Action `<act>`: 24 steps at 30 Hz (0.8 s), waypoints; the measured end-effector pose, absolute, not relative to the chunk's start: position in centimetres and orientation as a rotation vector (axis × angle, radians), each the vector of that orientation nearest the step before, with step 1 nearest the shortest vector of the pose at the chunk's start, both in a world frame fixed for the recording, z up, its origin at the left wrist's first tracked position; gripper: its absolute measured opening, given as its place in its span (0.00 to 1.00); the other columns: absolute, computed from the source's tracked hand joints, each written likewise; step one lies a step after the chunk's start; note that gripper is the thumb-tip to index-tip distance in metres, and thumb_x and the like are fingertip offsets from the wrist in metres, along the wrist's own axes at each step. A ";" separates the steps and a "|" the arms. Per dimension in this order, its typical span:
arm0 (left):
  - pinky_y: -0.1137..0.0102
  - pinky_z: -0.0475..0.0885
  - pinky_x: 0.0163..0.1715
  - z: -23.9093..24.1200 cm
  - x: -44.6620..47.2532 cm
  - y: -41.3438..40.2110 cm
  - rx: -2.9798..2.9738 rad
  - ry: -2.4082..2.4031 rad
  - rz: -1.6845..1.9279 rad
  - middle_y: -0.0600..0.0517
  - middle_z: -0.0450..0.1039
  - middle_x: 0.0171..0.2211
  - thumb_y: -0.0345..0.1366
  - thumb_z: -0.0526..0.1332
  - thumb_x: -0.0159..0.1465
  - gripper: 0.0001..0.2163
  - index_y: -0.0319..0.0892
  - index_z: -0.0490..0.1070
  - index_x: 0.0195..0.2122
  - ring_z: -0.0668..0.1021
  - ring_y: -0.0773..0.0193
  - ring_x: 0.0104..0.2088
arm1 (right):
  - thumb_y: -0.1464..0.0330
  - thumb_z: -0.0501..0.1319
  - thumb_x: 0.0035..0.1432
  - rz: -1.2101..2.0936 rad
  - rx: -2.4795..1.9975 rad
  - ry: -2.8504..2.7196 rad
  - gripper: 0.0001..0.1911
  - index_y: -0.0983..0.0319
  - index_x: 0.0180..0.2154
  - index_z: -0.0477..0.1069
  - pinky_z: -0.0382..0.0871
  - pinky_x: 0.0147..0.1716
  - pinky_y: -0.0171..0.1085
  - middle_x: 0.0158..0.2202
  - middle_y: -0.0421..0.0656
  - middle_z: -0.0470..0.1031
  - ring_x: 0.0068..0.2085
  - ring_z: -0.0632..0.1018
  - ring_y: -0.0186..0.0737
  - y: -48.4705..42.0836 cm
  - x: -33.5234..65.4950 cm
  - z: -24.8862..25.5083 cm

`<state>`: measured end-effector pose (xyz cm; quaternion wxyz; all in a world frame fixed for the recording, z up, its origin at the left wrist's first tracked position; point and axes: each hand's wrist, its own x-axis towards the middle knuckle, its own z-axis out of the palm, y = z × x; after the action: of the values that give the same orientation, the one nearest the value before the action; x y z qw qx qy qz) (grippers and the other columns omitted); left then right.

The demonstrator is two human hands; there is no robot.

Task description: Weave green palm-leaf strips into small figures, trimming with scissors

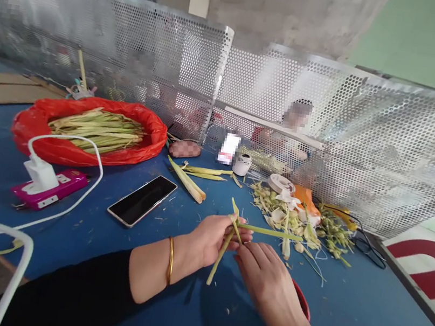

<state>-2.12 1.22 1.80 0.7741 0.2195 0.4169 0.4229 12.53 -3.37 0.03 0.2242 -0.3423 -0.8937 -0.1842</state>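
A green stalk (223, 251) is held just above the blue bench (187, 311), near its front edge and a little right of the middle. It hangs slanted, lower end toward the person, and a thin leaf strip (272, 232) bends off its top to the right. The left hand (212, 238) is closed around the upper part of the stalk, with fingers and thumb clamped on it. The right hand (265, 279) reaches in from the right with its back to the camera. Its fingertips (243, 247) touch the stalk where the strip branches off, but the thumb is hidden, so I cannot tell whether this hand grips or only rests there. A gold bangle (170, 260) sits on the left wrist above a black sleeve (75, 294). The rim of a red bowl (304, 302) shows just under the right wrist.

Beyond the hands, to the right, lies a pile of trimmings (299, 219), pale husks and green scraps. A cut stalk piece (188, 181) lies further back. A phone (142, 200) lies face up to the left. Further left, a pink power strip (50, 190) carries a white charger (40, 172). Behind it a red bag (41, 142) holds a bundle of stalks (99, 132). A perforated metal screen (176, 59) stands along the back of the bench.
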 end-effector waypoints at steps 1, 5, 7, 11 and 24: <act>0.77 0.66 0.23 1.8 -2.1 1.3 0.450 0.889 0.926 0.45 0.77 0.28 0.34 0.54 0.65 0.10 0.35 0.72 0.35 0.78 0.67 0.28 | 0.75 0.49 0.65 -0.462 -0.949 -2.451 0.12 0.63 0.35 0.69 0.64 0.32 0.39 0.31 0.46 0.72 0.32 0.71 0.41 -3.2 12.4 -0.2; 0.76 0.71 0.27 1.9 -2.3 1.2 0.405 0.899 0.976 0.45 0.76 0.29 0.34 0.56 0.65 0.08 0.34 0.71 0.35 0.77 0.68 0.25 | 0.73 0.50 0.65 -0.417 -0.917 -2.450 0.11 0.62 0.32 0.68 0.66 0.37 0.40 0.29 0.44 0.71 0.32 0.71 0.40 -3.0 12.2 -0.4; 0.74 0.73 0.30 2.2 -2.3 1.1 0.432 0.897 0.986 0.45 0.76 0.29 0.34 0.56 0.64 0.08 0.33 0.71 0.35 0.77 0.68 0.26 | 0.74 0.51 0.64 -0.494 -0.919 -2.453 0.12 0.61 0.30 0.67 0.65 0.40 0.42 0.26 0.42 0.69 0.29 0.69 0.38 -3.2 12.2 -0.2; 0.74 0.72 0.29 2.5 -2.0 0.5 0.472 0.908 0.998 0.46 0.75 0.26 0.34 0.55 0.65 0.09 0.33 0.71 0.37 0.77 0.67 0.26 | 0.76 0.50 0.63 -0.685 -0.896 -2.481 0.11 0.64 0.42 0.70 0.64 0.39 0.44 0.29 0.44 0.71 0.30 0.70 0.40 -3.9 12.0 0.2; 0.74 0.67 0.29 1.4 -1.5 -0.4 0.766 0.936 0.960 0.51 0.74 0.26 0.45 0.64 0.57 0.16 0.35 0.75 0.37 0.74 0.69 0.26 | 0.75 0.52 0.61 -0.310 -0.890 -2.213 0.08 0.61 0.36 0.68 0.64 0.43 0.45 0.32 0.44 0.74 0.36 0.75 0.42 -3.9 12.0 0.1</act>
<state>-1.51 -0.41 1.41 0.7166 0.3460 0.4227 0.4337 12.04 -3.89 0.14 0.3598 -0.3450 -0.8585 -0.1201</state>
